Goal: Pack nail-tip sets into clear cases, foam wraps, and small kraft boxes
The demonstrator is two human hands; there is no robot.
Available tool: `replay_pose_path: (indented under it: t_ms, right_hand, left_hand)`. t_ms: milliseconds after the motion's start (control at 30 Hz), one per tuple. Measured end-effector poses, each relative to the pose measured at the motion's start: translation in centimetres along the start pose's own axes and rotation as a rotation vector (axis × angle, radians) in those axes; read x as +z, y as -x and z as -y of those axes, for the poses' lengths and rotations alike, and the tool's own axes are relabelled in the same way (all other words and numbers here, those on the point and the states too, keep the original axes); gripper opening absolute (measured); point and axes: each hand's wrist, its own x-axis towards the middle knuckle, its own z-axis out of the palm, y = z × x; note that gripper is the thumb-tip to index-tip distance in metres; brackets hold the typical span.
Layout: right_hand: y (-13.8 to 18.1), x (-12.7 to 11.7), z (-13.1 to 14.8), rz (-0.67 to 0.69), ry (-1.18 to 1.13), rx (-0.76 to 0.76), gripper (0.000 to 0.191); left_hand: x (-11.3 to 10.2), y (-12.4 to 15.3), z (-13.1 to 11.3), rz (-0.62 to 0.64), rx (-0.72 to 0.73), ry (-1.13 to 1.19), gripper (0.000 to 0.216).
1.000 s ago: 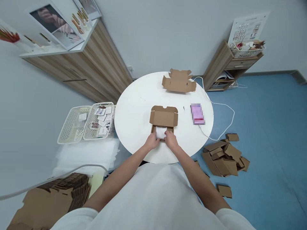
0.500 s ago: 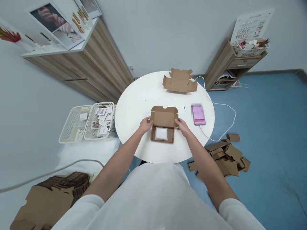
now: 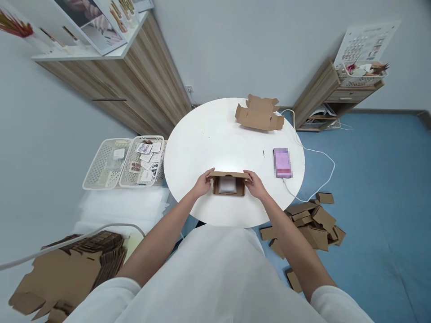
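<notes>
A small brown cardboard box [image 3: 241,188] rests on the round white table [image 3: 198,148] in front of me. Its lid [image 3: 227,174] is tipped partway over the base, its front edge toward me. Inside lies a white packet [image 3: 227,185], shaded by the lid. My left hand [image 3: 202,183] grips the lid's left end, fingers bent round the side. At the right end, my right hand [image 3: 255,184] pinches the lid in the same way.
An unfolded cardboard box [image 3: 261,114] lies at the table's back. A phone [image 3: 283,162] with a white cable sits at the right. White baskets [image 3: 143,161] stand left of the table. Cardboard boxes [image 3: 313,224] are heaped on the floor, with flat cardboard [image 3: 67,273] lower left.
The lid has swung from standing open toward me, down over the base. Both hands stayed on its ends and moved with it. The view has shifted slightly.
</notes>
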Motion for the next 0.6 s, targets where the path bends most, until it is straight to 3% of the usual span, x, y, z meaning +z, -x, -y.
replay_pose_path:
  t_ms: [200,467,600]
  right_hand:
    - [0.4,-0.5,0.5,0.053,-0.042,0.005,0.036]
    - [2.2,-1.2,2.4,0.024,-0.277,0.369,0.036]
    - [3.1,-0.9,3.4,0.05,-0.254,0.415,0.038]
  left_hand:
    - [-0.9,0.3,-0.4,0.069,0.04,-0.02,0.053]
    - [-2.4,1.0,-1.7,0.079,-0.238,0.123,0.043]
    - [-2.0,1.4,-2.2,0.111,-0.27,0.111,0.046]
